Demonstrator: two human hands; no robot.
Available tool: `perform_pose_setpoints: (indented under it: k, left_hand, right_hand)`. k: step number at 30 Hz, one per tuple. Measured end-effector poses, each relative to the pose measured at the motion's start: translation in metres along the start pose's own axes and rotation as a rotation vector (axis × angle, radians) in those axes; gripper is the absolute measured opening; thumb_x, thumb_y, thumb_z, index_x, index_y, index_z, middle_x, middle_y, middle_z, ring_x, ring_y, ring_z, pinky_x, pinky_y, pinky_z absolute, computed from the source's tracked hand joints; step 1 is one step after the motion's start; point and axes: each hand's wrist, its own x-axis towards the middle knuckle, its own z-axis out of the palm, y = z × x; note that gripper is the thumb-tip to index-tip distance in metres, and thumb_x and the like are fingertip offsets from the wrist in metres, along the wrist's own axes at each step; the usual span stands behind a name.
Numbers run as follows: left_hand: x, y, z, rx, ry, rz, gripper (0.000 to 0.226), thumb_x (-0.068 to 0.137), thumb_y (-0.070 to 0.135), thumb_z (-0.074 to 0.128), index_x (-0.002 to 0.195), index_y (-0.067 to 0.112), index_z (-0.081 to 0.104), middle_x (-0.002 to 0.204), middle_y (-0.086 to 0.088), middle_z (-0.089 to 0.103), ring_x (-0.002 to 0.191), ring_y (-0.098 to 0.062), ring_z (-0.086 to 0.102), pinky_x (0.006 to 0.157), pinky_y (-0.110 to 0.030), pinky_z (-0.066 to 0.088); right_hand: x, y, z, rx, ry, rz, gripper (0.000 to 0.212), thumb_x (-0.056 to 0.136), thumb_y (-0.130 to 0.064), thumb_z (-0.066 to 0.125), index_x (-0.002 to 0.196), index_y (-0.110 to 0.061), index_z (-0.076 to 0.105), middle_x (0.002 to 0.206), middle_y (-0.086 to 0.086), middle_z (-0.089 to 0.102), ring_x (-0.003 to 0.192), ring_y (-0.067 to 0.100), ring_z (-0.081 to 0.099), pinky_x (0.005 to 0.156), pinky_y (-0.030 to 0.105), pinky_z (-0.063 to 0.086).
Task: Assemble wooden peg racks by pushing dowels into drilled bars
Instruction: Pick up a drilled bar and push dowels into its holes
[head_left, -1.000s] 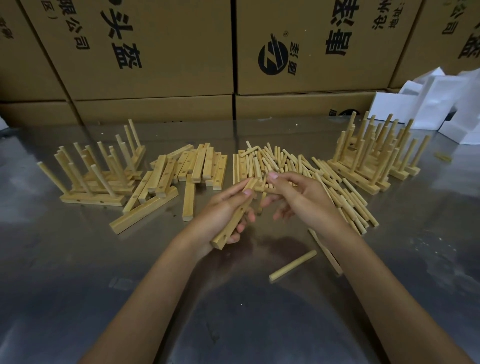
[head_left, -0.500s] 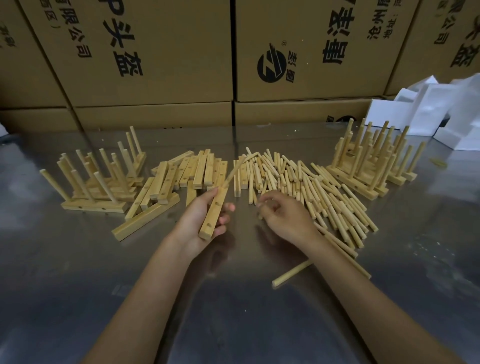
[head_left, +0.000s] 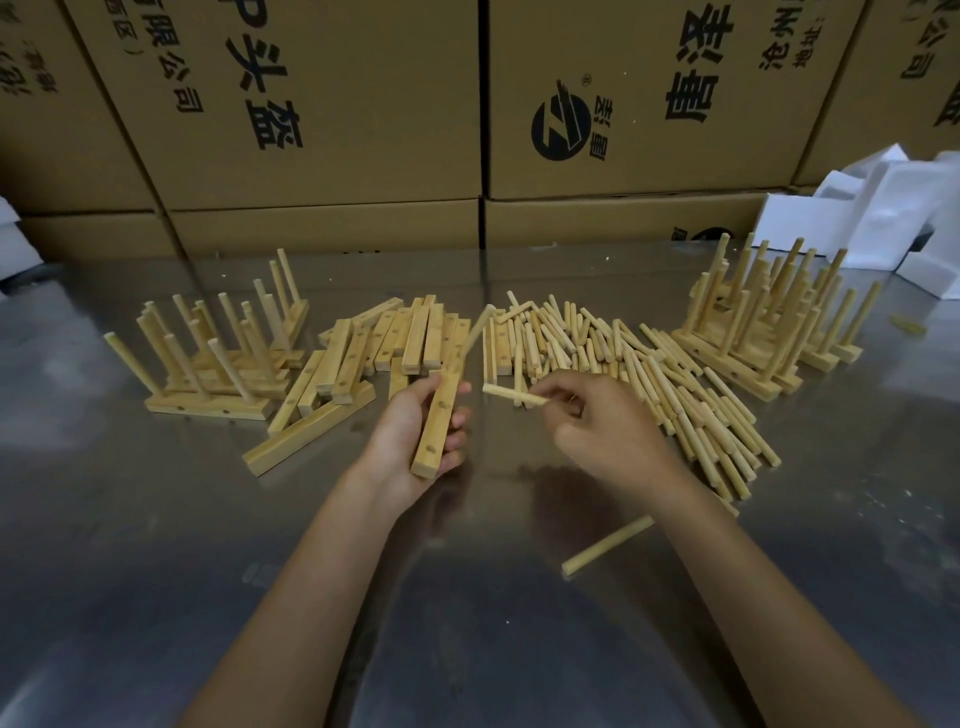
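left hand (head_left: 415, 436): bare, no glove or ring | right hand (head_left: 608, 431): bare too | forearms: uncovered, no sleeves, no watch or band

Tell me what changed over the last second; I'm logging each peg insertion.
The right hand left the bar, dipped to the dowel pile and now pinches a new dowel. The left hand turned the bar more upright, one peg now standing at its far end. Finished racks and the stray dowel stayed put.
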Motion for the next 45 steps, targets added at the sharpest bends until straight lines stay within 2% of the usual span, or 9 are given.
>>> perform_pose_setpoints:
  k: [3, 6, 10, 13, 22, 32, 38, 40, 45]
  left_hand:
    - [0.000, 0.000, 0.002, 0.020, 0.001, 0.003, 0.035, 0.108, 0.035, 0.039, 0.107, 0.008, 0.062, 0.061, -0.002, 0.043, 0.041, -0.011, 0.036, 0.031, -0.018, 0.027]
    - [-0.002, -0.001, 0.005, 0.052, -0.005, 0.003, 0.036, 0.108, 0.036, 0.039, 0.107, 0.009, 0.063, 0.061, -0.002, 0.043, 0.043, -0.012, 0.037, 0.032, -0.018, 0.029]
    - [-0.003, -0.005, 0.009, 0.110, -0.013, 0.014, 0.038, 0.108, 0.038, 0.037, 0.095, 0.012, 0.063, 0.061, -0.002, 0.044, 0.047, -0.013, 0.036, 0.035, -0.019, 0.029]
    - [-0.002, -0.008, 0.012, 0.177, 0.023, 0.029, 0.042, 0.107, 0.041, 0.039, 0.089, 0.014, 0.065, 0.061, -0.001, 0.046, 0.046, -0.012, 0.037, 0.036, -0.020, 0.031]
    - [0.001, -0.020, 0.018, 0.217, 0.089, 0.053, 0.047, 0.107, 0.043, 0.035, 0.078, 0.015, 0.058, 0.055, 0.001, 0.042, 0.043, -0.011, 0.035, 0.037, -0.019, 0.027]
    - [0.001, -0.018, 0.020, 0.140, 0.119, 0.041, 0.050, 0.109, 0.041, 0.032, 0.070, 0.017, 0.052, 0.054, 0.001, 0.039, 0.039, -0.010, 0.032, 0.035, -0.018, 0.024]
    - [0.000, -0.019, 0.022, 0.234, 0.139, 0.066, 0.048, 0.109, 0.037, 0.029, 0.071, 0.019, 0.053, 0.054, 0.000, 0.040, 0.043, -0.011, 0.033, 0.038, -0.019, 0.025]
    - [-0.001, -0.019, 0.022, 0.257, 0.135, 0.082, 0.043, 0.109, 0.031, 0.029, 0.075, 0.020, 0.051, 0.054, 0.000, 0.040, 0.042, -0.011, 0.035, 0.037, -0.019, 0.025]
    - [-0.002, -0.020, 0.023, 0.328, 0.156, 0.100, 0.041, 0.109, 0.032, 0.025, 0.082, 0.019, 0.053, 0.052, 0.000, 0.045, 0.039, -0.010, 0.039, 0.036, -0.018, 0.030]
  right_hand:
    - [-0.005, -0.015, 0.005, 0.034, 0.052, -0.139, 0.020, 0.091, -0.014, 0.057, 0.102, -0.022, 0.071, 0.088, -0.011, 0.062, 0.071, 0.003, 0.055, 0.063, 0.022, 0.043]
    - [-0.010, -0.023, 0.011, -0.034, 0.071, -0.256, 0.023, 0.093, -0.012, 0.057, 0.108, -0.021, 0.072, 0.089, -0.010, 0.054, 0.082, -0.001, 0.049, 0.070, 0.009, 0.036]
    - [-0.013, -0.026, 0.014, -0.152, 0.097, -0.341, 0.028, 0.096, -0.018, 0.056, 0.117, -0.026, 0.072, 0.081, -0.015, 0.041, 0.082, 0.000, 0.039, 0.065, 0.009, 0.034]
    - [-0.012, -0.026, 0.012, -0.244, 0.116, -0.402, 0.022, 0.095, -0.021, 0.061, 0.114, -0.023, 0.072, 0.085, -0.009, 0.044, 0.088, 0.004, 0.040, 0.066, 0.021, 0.040]
    - [0.001, -0.035, 0.011, -0.446, 0.073, -0.601, 0.013, 0.087, -0.002, 0.067, 0.098, -0.007, 0.072, 0.090, -0.006, 0.034, 0.087, 0.011, 0.032, 0.066, 0.026, 0.032]
    - [0.018, -0.044, 0.010, -0.461, -0.082, -0.518, 0.017, 0.095, -0.014, 0.055, 0.093, -0.011, 0.072, 0.088, -0.007, 0.043, 0.089, 0.008, 0.036, 0.072, 0.032, 0.047]
    - [0.020, -0.062, 0.004, -0.555, -0.162, -0.491, 0.010, 0.092, -0.017, 0.059, 0.083, -0.018, 0.060, 0.090, -0.004, 0.047, 0.091, 0.012, 0.040, 0.070, 0.031, 0.039]
    - [0.021, -0.068, 0.003, -0.571, -0.175, -0.468, 0.002, 0.091, -0.019, 0.061, 0.090, -0.018, 0.063, 0.096, -0.002, 0.050, 0.098, 0.016, 0.050, 0.073, 0.030, 0.040]
    - [0.019, -0.079, 0.001, -0.619, -0.176, -0.389, 0.021, 0.088, -0.019, 0.065, 0.108, -0.012, 0.068, 0.111, 0.008, 0.056, 0.099, 0.025, 0.058, 0.075, 0.031, 0.043]
